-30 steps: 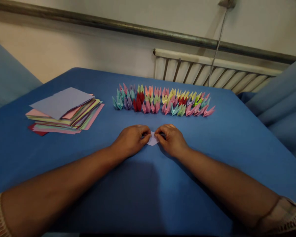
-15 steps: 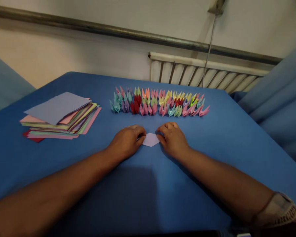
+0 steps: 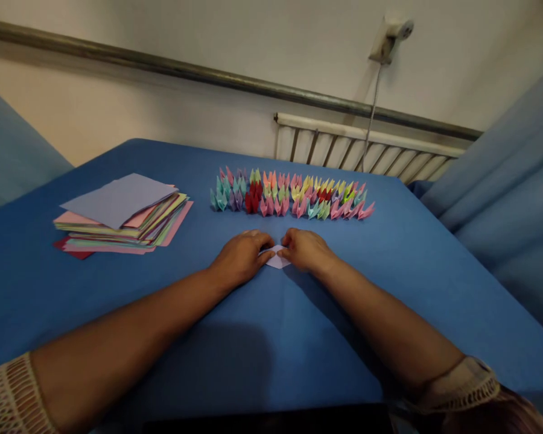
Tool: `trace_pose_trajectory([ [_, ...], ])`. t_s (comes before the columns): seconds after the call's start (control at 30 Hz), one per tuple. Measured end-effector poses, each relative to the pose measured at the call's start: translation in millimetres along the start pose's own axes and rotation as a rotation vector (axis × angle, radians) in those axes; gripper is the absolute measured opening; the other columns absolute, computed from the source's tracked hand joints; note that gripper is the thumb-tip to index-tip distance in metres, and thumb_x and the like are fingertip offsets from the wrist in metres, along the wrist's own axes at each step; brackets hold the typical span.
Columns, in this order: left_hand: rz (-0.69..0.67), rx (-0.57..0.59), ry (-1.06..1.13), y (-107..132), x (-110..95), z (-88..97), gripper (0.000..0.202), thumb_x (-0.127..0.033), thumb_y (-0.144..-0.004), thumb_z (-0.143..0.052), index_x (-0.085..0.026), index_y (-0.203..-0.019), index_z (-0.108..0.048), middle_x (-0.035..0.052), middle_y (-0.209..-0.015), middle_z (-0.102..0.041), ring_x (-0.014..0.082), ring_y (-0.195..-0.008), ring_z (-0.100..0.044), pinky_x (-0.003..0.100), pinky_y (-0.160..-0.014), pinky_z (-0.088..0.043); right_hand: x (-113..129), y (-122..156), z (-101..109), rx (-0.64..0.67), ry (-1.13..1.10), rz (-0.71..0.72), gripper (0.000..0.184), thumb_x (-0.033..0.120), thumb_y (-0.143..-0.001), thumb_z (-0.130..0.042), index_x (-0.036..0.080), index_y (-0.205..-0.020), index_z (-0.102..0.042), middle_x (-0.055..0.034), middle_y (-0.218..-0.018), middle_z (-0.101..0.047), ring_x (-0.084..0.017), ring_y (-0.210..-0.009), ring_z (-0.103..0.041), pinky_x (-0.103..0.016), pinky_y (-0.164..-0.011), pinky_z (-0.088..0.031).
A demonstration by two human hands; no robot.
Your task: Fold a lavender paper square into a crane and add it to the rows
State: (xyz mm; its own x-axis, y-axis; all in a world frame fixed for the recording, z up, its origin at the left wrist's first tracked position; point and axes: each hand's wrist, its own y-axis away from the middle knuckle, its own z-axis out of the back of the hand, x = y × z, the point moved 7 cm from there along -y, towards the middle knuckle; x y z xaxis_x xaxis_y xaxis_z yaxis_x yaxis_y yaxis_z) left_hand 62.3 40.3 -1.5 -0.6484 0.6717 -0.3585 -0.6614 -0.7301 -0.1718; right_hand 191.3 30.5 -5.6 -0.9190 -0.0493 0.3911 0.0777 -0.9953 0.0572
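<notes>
A small folded piece of lavender paper [image 3: 279, 261] lies on the blue-covered table [image 3: 280, 337] between my hands. My left hand [image 3: 243, 255] has its thumb and fingers closed on the left side of the paper. On the opposite side, my right hand [image 3: 306, 249] is closed too, thumb and fingertips at the paper's upper right edge. The fingers cover much of the paper, so its exact folds are partly hidden. Just beyond my hands stand rows of origami cranes [image 3: 282, 205] in pink, red, yellow, green, blue and purple.
At the left lies a loose stack of coloured paper sheets [image 3: 122, 202], lavender on top. Behind the table are a wall pipe [image 3: 199, 71], a radiator [image 3: 344, 143] and a cord [image 3: 370, 126]. A blue curtain [image 3: 516, 187] hangs along the right side.
My hands have drawn closer together over the lavender paper, my right hand moving in the most and covering more of it. The view has tilted up slightly.
</notes>
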Motion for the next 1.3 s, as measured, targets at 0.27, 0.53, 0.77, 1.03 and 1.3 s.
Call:
trace_pose_trajectory([
  [0.27,-0.079,0.007,0.060,-0.7,-5.8,0.1,0.023,-0.033,-0.089,-0.056,-0.022,-0.108,-0.064,0.0041,-0.106,-0.068,0.0213,-0.099,-0.059,0.035,-0.090,-0.042,-3.2,1.9,-13.0,-0.072,-0.270,0.191,0.011,0.025,-0.080,-0.070,0.020,-0.080,-0.061,0.0010,-0.081,-0.064,-0.013,-0.071,-0.056,-0.024,-0.063,-0.039],
  [0.53,-0.035,-0.242,0.012,0.7,-1.1,25.2,0.005,-0.020,-0.084,-0.058,-0.018,-0.088,-0.061,0.0022,-0.083,-0.065,0.0198,-0.081,-0.059,0.032,-0.075,-0.044,17.6,11.1,15.6,-0.368,-0.092,0.576,0.007,0.021,-0.092,-0.055,0.019,-0.092,-0.061,-0.0043,-0.092,-0.065,-0.019,-0.089,-0.056,-0.033,-0.083,-0.036],
  [0.77,-0.145,-0.052,-0.286,0.5,-11.5,18.5,0.012,-0.016,-0.087,-0.048,-0.018,-0.083,-0.059,0.0051,-0.081,-0.062,0.0230,-0.080,-0.055,0.037,-0.075,-0.042,30.5,17.6,1.8,-0.229,0.221,0.623,0.016,0.018,-0.094,-0.050,0.019,-0.100,-0.064,-0.0075,-0.098,-0.064,-0.021,-0.089,-0.052,-0.036,-0.081,-0.035],
  [1.03,-0.081,0.046,-0.061,10.9,-0.3,13.7,0.009,-0.023,-0.083,-0.055,-0.019,-0.089,-0.060,0.0044,-0.087,-0.060,0.0213,-0.085,-0.055,0.032,-0.074,-0.043,23.1,18.9,-4.6,-0.156,0.057,0.570,0.009,0.023,-0.091,-0.053,0.016,-0.094,-0.059,-0.0064,-0.090,-0.060,-0.019,-0.083,-0.053,-0.031,-0.077,-0.042],
  [1.3,-0.185,0.056,-0.143,12.5,-15.6,17.8,0.014,-0.023,-0.090,-0.051,-0.017,-0.087,-0.063,0.0066,-0.092,-0.060,0.0210,-0.086,-0.053,0.035,-0.081,-0.042,27.1,23.2,-1.7,-0.127,0.017,0.520,0.025,0.033,-0.089,-0.058,0.019,-0.110,-0.061,-0.0068,-0.098,-0.057,-0.019,-0.084,-0.055,-0.032,-0.077,-0.044],
])
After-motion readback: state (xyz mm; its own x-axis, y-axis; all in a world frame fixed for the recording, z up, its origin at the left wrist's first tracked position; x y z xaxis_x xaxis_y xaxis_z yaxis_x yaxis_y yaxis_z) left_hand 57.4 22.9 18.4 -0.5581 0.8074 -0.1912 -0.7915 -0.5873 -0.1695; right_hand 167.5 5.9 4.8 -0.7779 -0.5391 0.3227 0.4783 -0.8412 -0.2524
